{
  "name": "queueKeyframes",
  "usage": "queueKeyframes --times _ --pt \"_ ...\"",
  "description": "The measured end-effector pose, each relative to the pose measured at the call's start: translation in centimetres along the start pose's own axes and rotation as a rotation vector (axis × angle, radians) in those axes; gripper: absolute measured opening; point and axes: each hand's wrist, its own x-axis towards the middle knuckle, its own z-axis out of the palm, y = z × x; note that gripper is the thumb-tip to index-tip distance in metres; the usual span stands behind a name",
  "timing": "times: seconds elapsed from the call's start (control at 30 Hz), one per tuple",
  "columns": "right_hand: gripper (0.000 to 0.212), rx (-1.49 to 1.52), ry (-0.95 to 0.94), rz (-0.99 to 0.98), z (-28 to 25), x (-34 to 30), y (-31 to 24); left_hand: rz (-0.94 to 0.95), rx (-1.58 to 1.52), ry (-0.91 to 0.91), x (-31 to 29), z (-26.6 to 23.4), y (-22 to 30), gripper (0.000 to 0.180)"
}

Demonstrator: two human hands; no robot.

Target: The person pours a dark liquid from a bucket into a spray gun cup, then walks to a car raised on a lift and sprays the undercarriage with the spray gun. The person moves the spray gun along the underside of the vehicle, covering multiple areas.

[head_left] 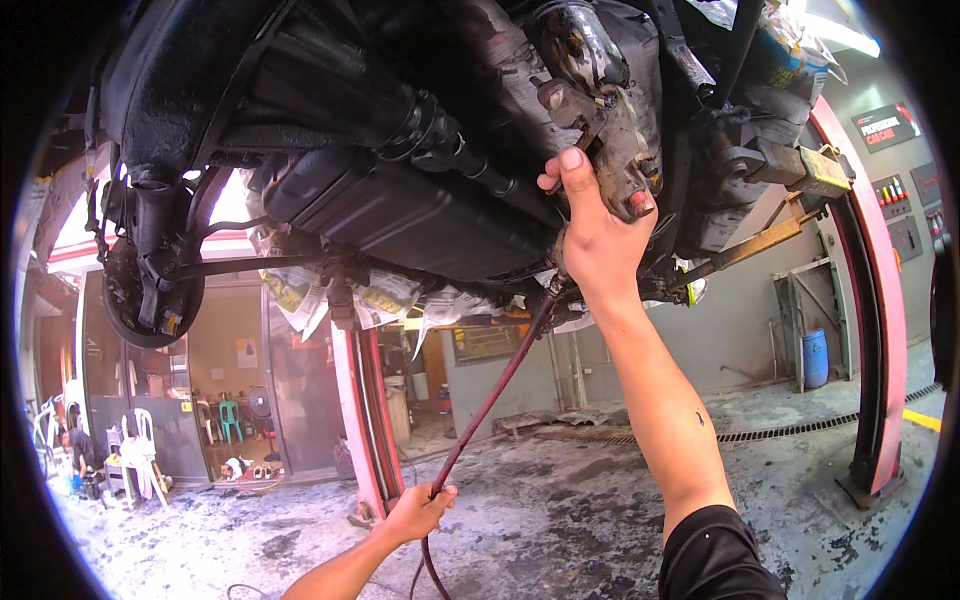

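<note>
- While I reach overhead, my right hand [597, 235] grips a grimy metal bracket [618, 150] beneath the black car underbody [400, 200]: rigid, likely greasy.
- My left hand [420, 510] closes around a dark red rubber hose [490, 395], limp and light; grip near the end.

- Right hand [598, 235], centre of the frame, reaches up and clasps a rusty metal bracket [618, 140] on the black car underbody [400, 200].
- Left hand [420, 510], lower centre, closes round a dark red hose [490, 395] running up toward the right hand.
- Red lift posts [880, 330] stand right and centre on the wet, stained floor [560, 510].
</note>
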Motion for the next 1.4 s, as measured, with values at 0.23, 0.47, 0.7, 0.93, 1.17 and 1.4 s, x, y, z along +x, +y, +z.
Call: queueKeyframes --times 0.23,0.47,0.7,0.93,1.17,1.4 --pt "0.024 -0.125 0.007 0.073 0.0 -0.2 -0.3 -0.075 0.027 -0.022 -0.5 -0.5 1.1 0.045" --pt "0.025 0.002 -0.070 0.020 -2.1 1.5 -1.9 -0.066 -0.018 -0.068 0.3 0.7 1.0 0.051" --pt "0.026 -0.006 -0.008 -0.027 -3.5 3.0 -3.4 -0.015 0.116 -0.047 -0.8 1.2 3.0 0.050" --pt "0.025 0.029 0.046 -0.085 -5.5 4.1 -3.7 0.008 0.159 -0.036 -1.3 1.3 4.3 0.049" --pt "0.023 0.001 0.091 0.043 -7.1 3.8 -3.0 0.014 0.207 -0.042 -1.8 2.2 5.1 0.052" --pt "0.024 -0.109 0.002 0.069 -8.3 3.8 -3.6 0.034 0.161 -0.058 -1.2 2.8 3.5 0.051"
